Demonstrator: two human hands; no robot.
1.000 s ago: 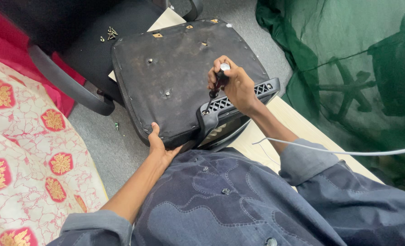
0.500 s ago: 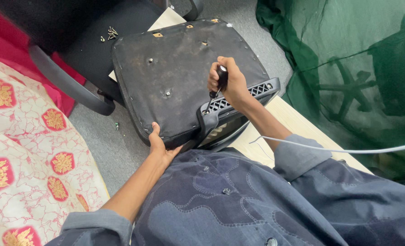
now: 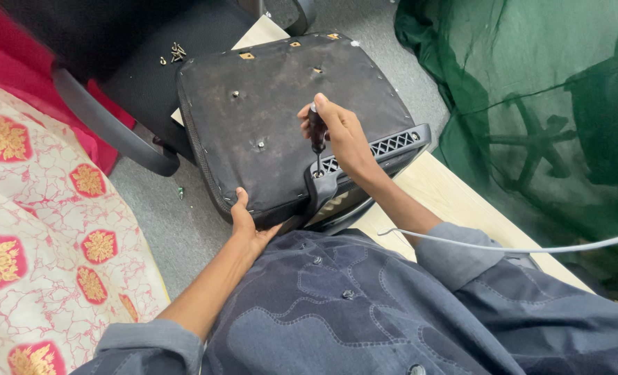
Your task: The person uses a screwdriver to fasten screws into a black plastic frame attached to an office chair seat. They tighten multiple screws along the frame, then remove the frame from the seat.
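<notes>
Patterned cloth [image 3: 38, 229] at far left. Left hand [image 3: 248, 223] clamped on near edge of upturned seat base [image 3: 281, 118], resting on wooden tabletop [image 3: 448, 201]. Right hand [image 3: 342, 135] closed around screwdriver [image 3: 316, 139], tip down in bracket [image 3: 364, 163]. Seat likely stiff, fairly heavy, awkward; best gripped at rim. Green netting [image 3: 531, 104] at right.

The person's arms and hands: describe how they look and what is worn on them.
Both hands, left hand and right hand, are bare, with no gloves, rings or watch visible. The forearms are uncovered; blue-grey denim sleeves are pushed up near the elbows, cuffs folded. The garment shows curved stitched seams and metal snap buttons.
</notes>
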